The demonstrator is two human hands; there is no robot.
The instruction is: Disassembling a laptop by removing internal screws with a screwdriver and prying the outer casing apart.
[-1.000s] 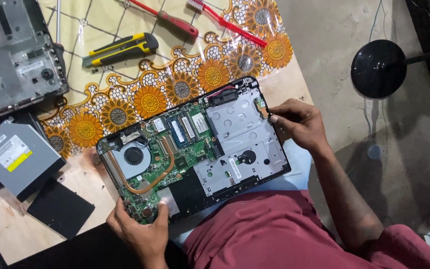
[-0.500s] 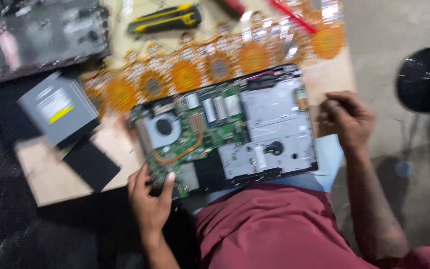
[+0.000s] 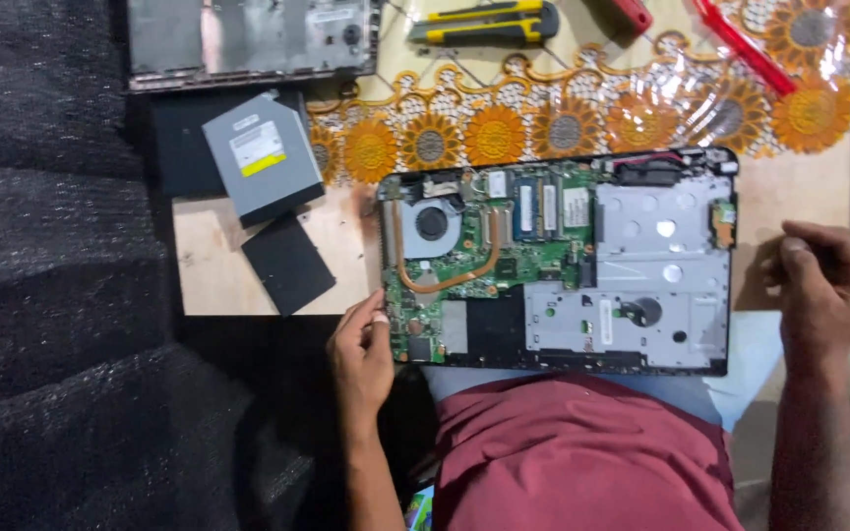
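Observation:
An opened laptop base [image 3: 632,265] lies on the table with its green circuit board [image 3: 464,265], fan [image 3: 432,223] and copper heat pipe exposed. My left hand [image 3: 361,354] grips the laptop's near left corner, thumb on the board's edge. To the right of the laptop hangs my right hand [image 3: 823,285], apart from it, fingers curled in; whether it holds something small I cannot tell.
A grey optical drive [image 3: 263,152] and a black cover panel [image 3: 287,264] lie left of the laptop. A removed bottom cover [image 3: 248,39] sits at the back left. A yellow-black utility knife [image 3: 484,20] and red-handled screwdrivers [image 3: 745,54] rest on the sunflower-patterned cloth [image 3: 563,128].
The view has swung left, so the laptop sits more to the right. My right hand has come off the laptop's right edge. My left hand keeps its hold.

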